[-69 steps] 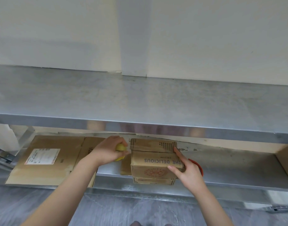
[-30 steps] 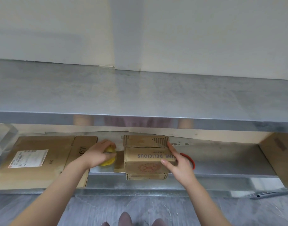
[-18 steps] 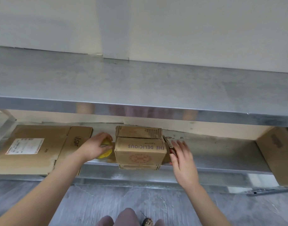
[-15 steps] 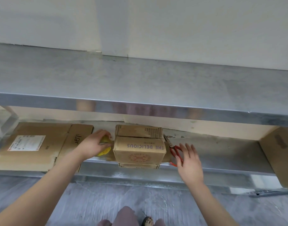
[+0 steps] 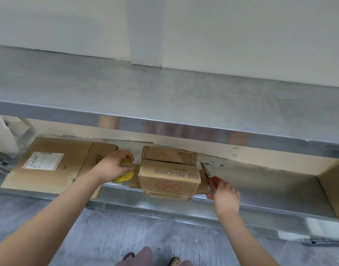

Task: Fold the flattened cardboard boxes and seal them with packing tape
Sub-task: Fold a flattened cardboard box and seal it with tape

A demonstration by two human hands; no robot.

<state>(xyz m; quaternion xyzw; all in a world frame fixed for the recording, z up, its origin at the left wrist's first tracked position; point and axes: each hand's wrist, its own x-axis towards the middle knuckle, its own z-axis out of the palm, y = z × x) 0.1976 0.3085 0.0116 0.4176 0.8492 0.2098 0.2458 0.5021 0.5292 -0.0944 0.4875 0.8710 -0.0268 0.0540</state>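
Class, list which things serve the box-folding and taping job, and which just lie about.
Job: folded brown cardboard box; yellow round tape roll, left hand; red-handled metal scissors, right hand; flattened brown cardboard with label.
Lying about: brown cardboard panel, far right.

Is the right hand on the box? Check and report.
No, the right hand grips the red scissors on the shelf beside the box, apart from its side.
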